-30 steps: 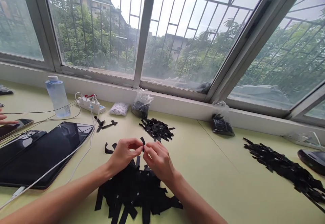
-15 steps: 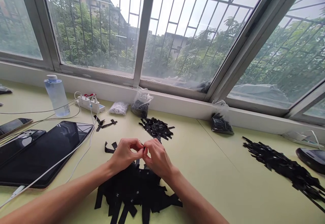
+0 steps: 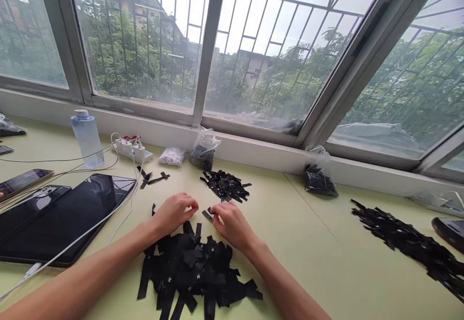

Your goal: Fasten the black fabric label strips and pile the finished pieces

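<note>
My left hand (image 3: 174,212) rests knuckles-up on the pale green table (image 3: 290,228), fingers curled, at the far edge of a big heap of black label strips (image 3: 197,271). My right hand (image 3: 231,222) sits just to its right, fingertips pinched on one small folded black strip (image 3: 208,213) held low over the table. A smaller pile of folded black strips (image 3: 226,185) lies just beyond both hands.
A dark tablet (image 3: 61,218) with a white cable, phones, a water bottle (image 3: 87,138) and a power strip (image 3: 132,149) lie at the left. Plastic bags (image 3: 204,151) stand along the window sill. Another long heap of black strips (image 3: 413,245) lies at the right.
Both hands have dropped from a raised, joined pinch down to the table and moved slightly apart. The small strip is now low, at my right fingertips.
</note>
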The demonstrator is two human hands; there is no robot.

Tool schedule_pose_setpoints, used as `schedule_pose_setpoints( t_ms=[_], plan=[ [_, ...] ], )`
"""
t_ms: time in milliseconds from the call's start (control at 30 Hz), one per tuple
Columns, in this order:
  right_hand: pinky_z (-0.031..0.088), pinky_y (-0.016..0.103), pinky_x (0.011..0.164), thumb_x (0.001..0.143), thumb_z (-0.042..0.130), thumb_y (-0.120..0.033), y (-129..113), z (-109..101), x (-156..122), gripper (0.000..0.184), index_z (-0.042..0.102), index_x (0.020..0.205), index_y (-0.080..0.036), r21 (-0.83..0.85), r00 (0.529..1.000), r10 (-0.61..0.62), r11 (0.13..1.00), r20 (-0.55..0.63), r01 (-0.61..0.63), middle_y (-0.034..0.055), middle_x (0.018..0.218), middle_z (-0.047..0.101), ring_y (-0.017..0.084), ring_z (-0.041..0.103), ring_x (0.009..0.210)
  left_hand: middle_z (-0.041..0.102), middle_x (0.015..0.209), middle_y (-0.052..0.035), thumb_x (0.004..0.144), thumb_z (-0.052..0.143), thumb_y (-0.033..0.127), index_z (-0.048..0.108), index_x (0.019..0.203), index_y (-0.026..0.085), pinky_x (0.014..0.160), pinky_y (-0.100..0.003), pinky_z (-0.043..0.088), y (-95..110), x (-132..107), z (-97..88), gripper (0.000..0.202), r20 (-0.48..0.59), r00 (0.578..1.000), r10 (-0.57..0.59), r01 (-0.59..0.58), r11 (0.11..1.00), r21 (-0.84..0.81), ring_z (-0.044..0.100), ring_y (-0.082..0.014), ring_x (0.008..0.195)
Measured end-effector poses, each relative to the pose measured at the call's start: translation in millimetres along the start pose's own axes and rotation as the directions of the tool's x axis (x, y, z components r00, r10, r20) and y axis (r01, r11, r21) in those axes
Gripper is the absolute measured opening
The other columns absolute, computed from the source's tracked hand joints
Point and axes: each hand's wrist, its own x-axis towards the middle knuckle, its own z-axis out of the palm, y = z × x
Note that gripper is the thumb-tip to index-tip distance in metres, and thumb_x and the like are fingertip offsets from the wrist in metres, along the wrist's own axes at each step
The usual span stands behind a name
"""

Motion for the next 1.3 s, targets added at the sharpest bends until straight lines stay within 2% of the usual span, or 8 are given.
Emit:
schedule_pose_setpoints(
  t_ms=[100, 267, 467, 833, 1067, 1200, 1300],
  plan=[
    [0.04, 0.032, 0.085, 0.087, 0.055, -0.002, -2, -2, 0, 0.023, 0.062, 0.097, -0.021, -0.001, 1.0, 0.013, 1.0, 0.006, -0.013, 0.0025, 0.09, 0.072, 0.019, 0.063, 0.082, 0.075, 0.089, -0.0029, 0.093, 0.062, 0.019, 0.077, 0.09, 0.023, 0.078, -0.029, 0.048, -4, 0, 1.0, 0.015, 0.025, 1.0, 0.003, -0.004, 0.999, 0.035, 0.064, -0.0202, 0.09],
    [0.04, 0.032, 0.085, 0.089, 0.054, -0.003, -9, 1, 3, 0.031, 0.06, 0.114, -0.021, -0.01, 1.0, -0.002, 1.0, 0.006, 0.002, 0.0034, 0.091, 0.072, 0.019, 0.063, 0.082, 0.074, 0.093, -0.0039, 0.095, 0.061, 0.021, 0.079, 0.093, 0.024, 0.081, -0.029, 0.049, -8, 1, 4.3, 0.019, 0.056, 0.998, 0.027, -0.031, 0.997, 0.07, 0.064, -0.02, 0.092],
    [0.038, 0.032, 0.082, 0.088, 0.055, -0.004, -6, 0, 3, 0.019, 0.062, 0.095, -0.021, -0.028, 0.999, 0.031, 0.999, -0.02, -0.032, 0.0017, 0.087, 0.07, 0.019, 0.062, 0.082, 0.074, 0.1, -0.0045, 0.096, 0.059, 0.024, 0.079, 0.099, 0.023, 0.086, -0.032, 0.051, -12, 1, 5.6, 0.02, 0.06, 0.998, 0.026, -0.031, 0.995, 0.092, 0.063, -0.0211, 0.097],
    [0.04, 0.032, 0.082, 0.084, 0.057, -0.003, -1, 9, 2, 0.022, 0.068, 0.089, -0.021, -0.03, 0.998, 0.045, 0.999, 0.035, -0.044, 0.003, 0.09, 0.068, 0.018, 0.061, 0.083, 0.072, 0.102, -0.0048, 0.097, 0.058, 0.026, 0.075, 0.106, 0.023, 0.088, -0.034, 0.052, -1, -2, 9.2, 0.019, 0.06, 0.991, 0.116, -0.119, 0.992, 0.049, 0.061, -0.0214, 0.101],
    [0.042, 0.033, 0.083, 0.091, 0.053, -0.005, -2, -1, 0, 0.023, 0.069, 0.095, -0.021, 0.073, 0.997, 0.05, 0.996, 0.052, -0.054, 0.0028, 0.089, 0.066, 0.017, 0.061, 0.084, 0.068, 0.108, -0.0048, 0.098, 0.058, 0.029, 0.074, 0.108, 0.027, 0.092, -0.036, 0.051, 2, -3, 8.3, 0.02, 0.078, 0.982, 0.171, -0.175, 0.984, 0.041, 0.059, -0.0219, 0.104],
    [0.044, 0.032, 0.081, 0.094, 0.059, -0.017, -1, -5, -2, 0.012, 0.07, 0.093, -0.022, 0.185, 0.997, 0.031, 0.982, 0.075, -0.044, 0.0034, 0.09, 0.066, 0.018, 0.061, 0.085, 0.065, 0.114, -0.0054, 0.098, 0.058, 0.031, 0.075, 0.111, 0.032, 0.097, -0.038, 0.05, 2, -3, 8.4, 0.022, 0.09, 0.977, 0.194, -0.201, 0.977, 0.072, 0.058, -0.0225, 0.108],
    [0.045, 0.031, 0.079, 0.092, 0.061, -0.015, 2, -2, -3, 0.01, 0.069, 0.092, -0.022, 0.235, 0.997, 0.048, 0.97, 0.064, -0.062, 0.0033, 0.09, 0.065, 0.019, 0.061, 0.085, 0.065, 0.115, -0.0062, 0.099, 0.056, 0.033, 0.075, 0.113, 0.033, 0.097, -0.038, 0.05, 1, -4, 9.7, 0.024, 0.082, 0.979, 0.186, -0.193, 0.977, 0.091, 0.057, -0.0228, 0.11]
  ],
)
